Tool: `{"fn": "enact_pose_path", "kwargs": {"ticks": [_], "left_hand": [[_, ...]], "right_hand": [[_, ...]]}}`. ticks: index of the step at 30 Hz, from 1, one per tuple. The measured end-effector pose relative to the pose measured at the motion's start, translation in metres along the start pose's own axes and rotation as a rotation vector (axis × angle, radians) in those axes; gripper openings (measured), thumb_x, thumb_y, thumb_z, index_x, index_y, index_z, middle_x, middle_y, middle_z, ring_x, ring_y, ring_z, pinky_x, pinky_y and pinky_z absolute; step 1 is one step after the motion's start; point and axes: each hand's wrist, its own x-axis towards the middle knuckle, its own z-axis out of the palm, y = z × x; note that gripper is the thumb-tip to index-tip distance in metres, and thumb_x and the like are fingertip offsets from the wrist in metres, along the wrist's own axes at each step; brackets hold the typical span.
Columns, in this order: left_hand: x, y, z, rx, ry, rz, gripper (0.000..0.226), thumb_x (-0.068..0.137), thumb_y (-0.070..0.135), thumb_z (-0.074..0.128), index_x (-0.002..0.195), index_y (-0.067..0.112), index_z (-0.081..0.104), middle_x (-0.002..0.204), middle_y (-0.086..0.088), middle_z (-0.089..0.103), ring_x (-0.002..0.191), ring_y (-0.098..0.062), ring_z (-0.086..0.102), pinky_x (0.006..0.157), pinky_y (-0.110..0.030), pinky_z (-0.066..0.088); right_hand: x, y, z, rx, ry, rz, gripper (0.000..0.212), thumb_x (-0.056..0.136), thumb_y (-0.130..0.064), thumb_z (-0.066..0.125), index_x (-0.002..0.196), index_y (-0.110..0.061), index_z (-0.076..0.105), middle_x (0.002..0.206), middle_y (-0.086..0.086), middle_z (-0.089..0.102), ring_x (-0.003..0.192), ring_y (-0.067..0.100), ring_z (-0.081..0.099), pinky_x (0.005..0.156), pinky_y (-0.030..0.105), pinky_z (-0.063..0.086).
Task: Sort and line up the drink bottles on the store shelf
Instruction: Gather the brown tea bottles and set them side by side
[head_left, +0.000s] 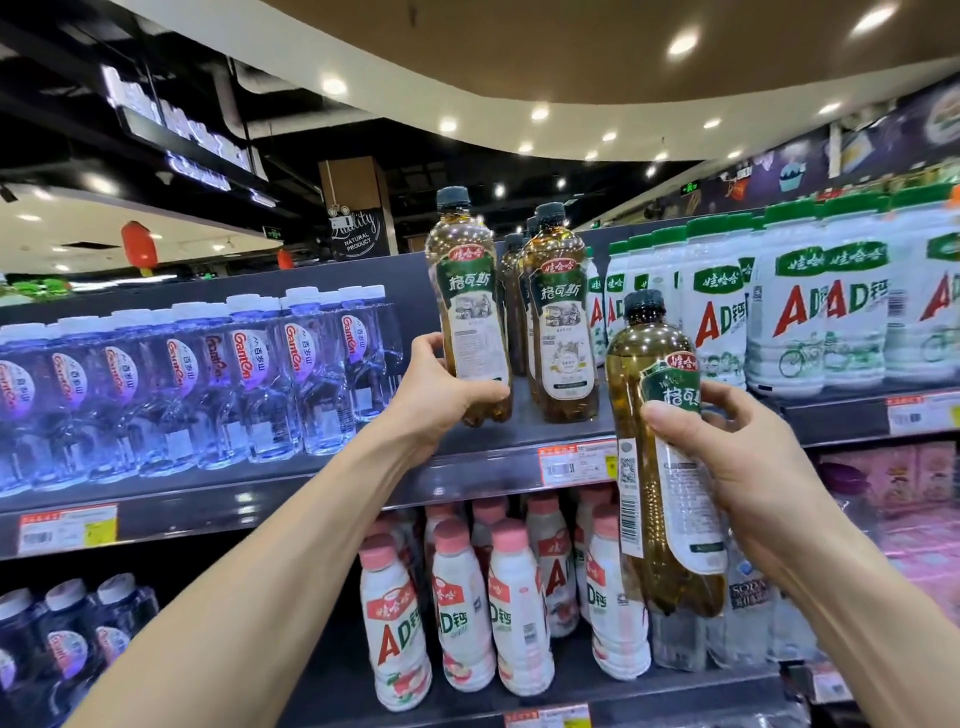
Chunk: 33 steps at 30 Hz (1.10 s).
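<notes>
Risk of toppling the standing amber row (563, 322) if set-down clips it: left hand (441, 387) grips tilted amber bottle (467, 306) just left of it, right hand (743, 457) holds second bottle (657, 467) lower right.

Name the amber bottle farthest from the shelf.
The amber bottle in the right hand, held clear in front; the left hand holds its bottle at the top shelf, others stand on it.
</notes>
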Motion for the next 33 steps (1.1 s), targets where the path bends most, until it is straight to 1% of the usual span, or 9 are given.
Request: {"fn": "enact_pose_path", "kwargs": {"ticks": [6,10,12,16,19,21,24,29,33], "left_hand": [[0.025,-0.003,-0.007,0.049,-0.075,-0.060,0.093,0.045,0.014,0.094,0.126,-0.001,0.049,0.107,-0.022,0.072,0.091,-0.034,0.074,0.063,-0.036,0.056],[0.024,-0.007,-0.009,0.097,-0.164,-0.042,0.038,0.070,-0.008,0.082,0.100,0.008,0.063,0.095,-0.012,0.075,0.092,-0.027,0.073,0.080,-0.042,0.060],[0.025,-0.006,-0.009,0.082,-0.223,-0.042,0.032,0.075,-0.011,0.078,0.097,0.010,0.066,0.093,-0.011,0.076,0.092,-0.028,0.072,0.082,-0.042,0.059],[0.031,-0.007,-0.011,0.084,-0.263,-0.074,0.053,0.069,-0.004,0.084,0.110,0.016,0.058,0.108,-0.010,0.073,0.106,-0.029,0.070,0.098,-0.047,0.055],[0.030,-0.007,-0.010,0.107,-0.277,-0.083,0.085,0.056,0.006,0.089,0.129,0.014,0.047,0.119,-0.010,0.070,0.110,-0.026,0.069,0.100,-0.047,0.055],[0.032,-0.009,-0.012,0.114,-0.299,-0.082,0.092,0.055,0.009,0.090,0.134,0.013,0.044,0.120,-0.009,0.070,0.110,-0.025,0.070,0.101,-0.047,0.055],[0.032,-0.010,-0.014,0.115,-0.313,-0.077,0.089,0.058,0.009,0.090,0.134,0.015,0.045,0.121,-0.008,0.070,0.111,-0.024,0.070,0.101,-0.046,0.054],[0.031,-0.009,-0.011,0.205,-0.310,-0.025,0.058,0.074,0.005,0.087,0.113,0.025,0.049,0.115,-0.001,0.069,0.105,-0.015,0.069,0.097,-0.036,0.056],[0.035,-0.015,-0.016,0.311,-0.248,0.026,0.074,0.065,0.023,0.094,0.124,0.019,0.049,0.112,0.006,0.070,0.102,-0.009,0.069,0.095,-0.035,0.057]], "right_hand": [[0.001,-0.001,0.001,-0.012,-0.017,-0.019,0.075,0.052,-0.040,0.088,0.121,-0.022,0.064,0.102,0.003,0.080,0.092,0.026,0.078,0.089,0.047,0.059],[0.001,0.002,0.003,-0.024,-0.045,0.002,0.083,0.051,-0.039,0.101,0.123,-0.020,0.063,0.101,0.005,0.080,0.092,0.029,0.078,0.085,0.046,0.059],[0.001,0.004,0.004,-0.031,-0.044,0.005,0.090,0.045,-0.045,0.101,0.123,-0.019,0.064,0.102,0.006,0.080,0.092,0.030,0.078,0.083,0.045,0.058],[0.003,0.006,0.008,-0.023,-0.039,-0.004,0.088,0.048,-0.045,0.097,0.125,-0.018,0.063,0.102,0.006,0.080,0.091,0.029,0.078,0.084,0.047,0.059],[0.005,0.008,0.010,-0.013,-0.035,-0.002,0.084,0.052,-0.039,0.091,0.127,-0.017,0.061,0.101,0.005,0.081,0.090,0.026,0.079,0.083,0.045,0.059],[0.005,0.009,0.013,-0.009,-0.035,0.001,0.081,0.054,-0.035,0.087,0.128,-0.017,0.061,0.101,0.004,0.081,0.089,0.025,0.079,0.083,0.045,0.059],[0.006,0.009,0.018,0.000,-0.038,0.004,0.077,0.057,-0.031,0.086,0.128,-0.015,0.060,0.100,0.004,0.081,0.087,0.025,0.079,0.079,0.042,0.059],[0.008,0.010,0.022,0.028,-0.044,0.008,0.078,0.056,-0.031,0.087,0.128,-0.015,0.060,0.102,0.006,0.080,0.088,0.026,0.079,0.074,0.037,0.058],[0.009,0.008,0.025,0.026,-0.048,0.010,0.088,0.050,-0.035,0.100,0.127,-0.017,0.061,0.103,0.006,0.080,0.089,0.028,0.079,0.077,0.041,0.059]]}}
